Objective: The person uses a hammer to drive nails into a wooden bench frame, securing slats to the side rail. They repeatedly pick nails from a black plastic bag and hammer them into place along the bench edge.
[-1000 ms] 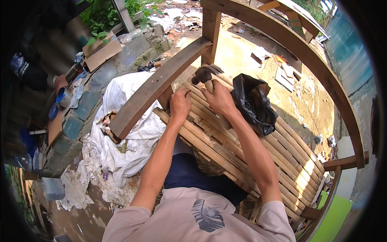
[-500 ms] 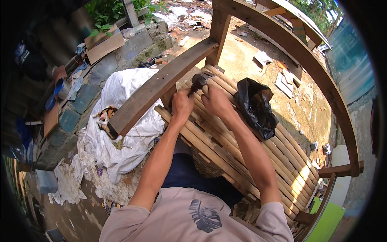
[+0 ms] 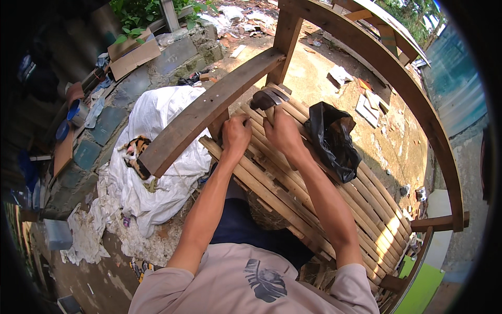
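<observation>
While right fingers (image 3: 280, 117) grip a metal-headed hammer (image 3: 267, 98), left fingers (image 3: 239, 121) curl by rounded slats (image 3: 377, 219), their hold unclear.

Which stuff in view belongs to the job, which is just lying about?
Job, judging by contact:
hammer, in the right hand
wooden slats, under both hands
wooden frame, around them
black plastic bag, on the slats; probably

Lying about, apparently:
white sheet
cardboard
loose debris
</observation>
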A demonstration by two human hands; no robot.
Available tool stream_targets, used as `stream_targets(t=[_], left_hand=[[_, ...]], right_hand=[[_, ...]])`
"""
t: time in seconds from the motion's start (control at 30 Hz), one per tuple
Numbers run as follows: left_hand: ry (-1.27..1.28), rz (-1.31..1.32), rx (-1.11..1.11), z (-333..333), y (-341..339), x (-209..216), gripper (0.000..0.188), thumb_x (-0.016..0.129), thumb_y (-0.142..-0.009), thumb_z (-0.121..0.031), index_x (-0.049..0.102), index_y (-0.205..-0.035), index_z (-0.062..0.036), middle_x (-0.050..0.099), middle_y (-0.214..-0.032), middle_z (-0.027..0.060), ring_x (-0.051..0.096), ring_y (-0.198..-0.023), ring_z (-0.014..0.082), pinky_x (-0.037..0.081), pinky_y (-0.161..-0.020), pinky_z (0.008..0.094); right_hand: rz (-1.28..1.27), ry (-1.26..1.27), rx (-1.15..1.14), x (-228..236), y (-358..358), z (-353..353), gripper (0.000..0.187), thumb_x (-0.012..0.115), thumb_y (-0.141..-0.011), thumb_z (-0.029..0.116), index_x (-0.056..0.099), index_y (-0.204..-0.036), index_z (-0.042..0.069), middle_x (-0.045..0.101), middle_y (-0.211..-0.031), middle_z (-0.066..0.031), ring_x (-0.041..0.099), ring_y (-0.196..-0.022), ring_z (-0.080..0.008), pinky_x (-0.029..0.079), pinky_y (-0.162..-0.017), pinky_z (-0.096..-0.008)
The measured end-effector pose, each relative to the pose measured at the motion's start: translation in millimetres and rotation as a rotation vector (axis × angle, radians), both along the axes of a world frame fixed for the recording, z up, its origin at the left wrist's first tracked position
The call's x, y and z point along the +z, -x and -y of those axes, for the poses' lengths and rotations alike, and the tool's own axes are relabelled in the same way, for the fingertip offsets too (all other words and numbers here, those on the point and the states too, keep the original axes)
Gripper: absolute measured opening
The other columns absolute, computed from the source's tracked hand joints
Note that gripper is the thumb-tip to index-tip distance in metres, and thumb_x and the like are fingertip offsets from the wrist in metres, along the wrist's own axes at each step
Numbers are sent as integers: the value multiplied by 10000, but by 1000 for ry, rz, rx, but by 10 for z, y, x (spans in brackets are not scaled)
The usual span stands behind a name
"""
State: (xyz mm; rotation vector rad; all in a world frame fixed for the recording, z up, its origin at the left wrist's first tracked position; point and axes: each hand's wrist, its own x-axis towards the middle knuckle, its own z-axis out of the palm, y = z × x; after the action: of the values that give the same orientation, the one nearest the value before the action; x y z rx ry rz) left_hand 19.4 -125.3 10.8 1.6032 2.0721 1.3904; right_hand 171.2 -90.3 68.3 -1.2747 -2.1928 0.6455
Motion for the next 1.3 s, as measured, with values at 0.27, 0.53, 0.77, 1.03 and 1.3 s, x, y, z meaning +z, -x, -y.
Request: stream_targets(t=[0.27, 0.53, 0.77, 1.03, 1.3], left_hand=[[-46, -159, -38, 74, 37, -10, 359, 724, -864, -133, 686, -1146, 86, 671, -1187, 283, 660, -1056, 448, 544, -906, 472], [272, -340, -63, 322, -82, 252, 615, 729, -886, -358, 607, -1307, 74, 515, -1480, 244, 624, -1207, 402, 502, -1013, 479], [423, -388, -114, 315, -28, 270, 780, 675, -911, -495, 472, -1416, 63, 414, -1565, 245, 680, -1104, 424, 532, -930, 523], [506, -397, -191, 308, 124, 341, 871, 704, -868, -550, 444, -1456, 38, 393, -1591, 209, 653, -1167, 417, 515, -975, 534], [515, -360, -189, 289, 108, 348, 867, 698, -867, -540, 427, -1483, 6, 376, -1612, 175, 638, -1208, 386, 504, -1009, 527]], right_hand=[[83, 80, -17, 270, -45, 96, 334, 629, -901, 151, 554, -1100, -107, 666, -968, -365, 653, -955, -507, 513, -860, -560], [61, 63, -28, 227, -84, 90, 359, 632, -900, 156, 550, -1112, -121, 666, -961, -364, 657, -942, -506, 515, -850, -556], [14, 76, -67, 207, -8, 114, 391, 636, -897, 158, 545, -1140, -133, 669, -927, -359, 657, -916, -515, 514, -834, -557], [-104, 24, -85, 315, 43, 95, 357, 655, -909, 166, 557, -1125, -100, 671, -919, -353, 657, -908, -520, 525, -781, -527], [18, 60, -3, 74, -4, 114, 360, 623, -859, 99, 512, -1097, -147, 666, -855, -352, 660, -844, -521, 528, -761, -562]])
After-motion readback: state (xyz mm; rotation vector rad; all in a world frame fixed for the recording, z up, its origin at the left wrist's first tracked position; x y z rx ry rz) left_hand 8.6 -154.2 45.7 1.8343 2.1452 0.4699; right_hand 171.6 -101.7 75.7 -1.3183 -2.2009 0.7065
